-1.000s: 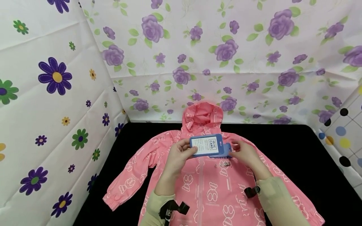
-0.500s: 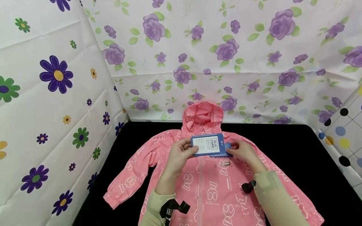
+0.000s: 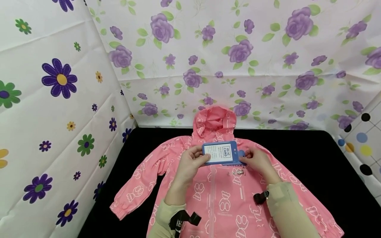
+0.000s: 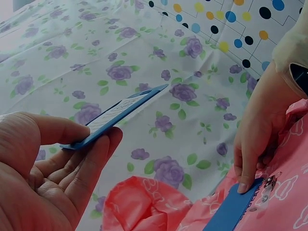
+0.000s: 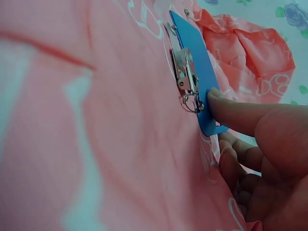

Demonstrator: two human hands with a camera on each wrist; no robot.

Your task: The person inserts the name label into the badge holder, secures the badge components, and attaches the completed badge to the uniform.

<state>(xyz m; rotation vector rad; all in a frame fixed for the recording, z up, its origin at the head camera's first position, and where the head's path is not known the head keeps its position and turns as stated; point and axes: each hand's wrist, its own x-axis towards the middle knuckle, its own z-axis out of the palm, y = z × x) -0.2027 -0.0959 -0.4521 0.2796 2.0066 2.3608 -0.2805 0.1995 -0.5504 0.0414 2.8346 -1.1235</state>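
A pink hooded jacket with white bear outlines lies spread out. My left hand pinches a blue ID card holder between thumb and fingers. It is raised over the jacket's chest, its white printed insert facing up. A second flat blue piece sits against the jacket, partly behind the card holder in the head view. With thumb on its face and fingers at its end, my right hand pinches this blue piece. Beside its edge is a metal clip on the jacket.
Under the jacket is a black-covered table. A flowered sheet hangs behind it, a daisy-patterned one at the left and a dotted one at the right. Both wrists carry small black cameras.
My right hand has shifted slightly inward and its thumb now covers the end of the lower blue piece. The card holder has edged right, hiding more of that piece.
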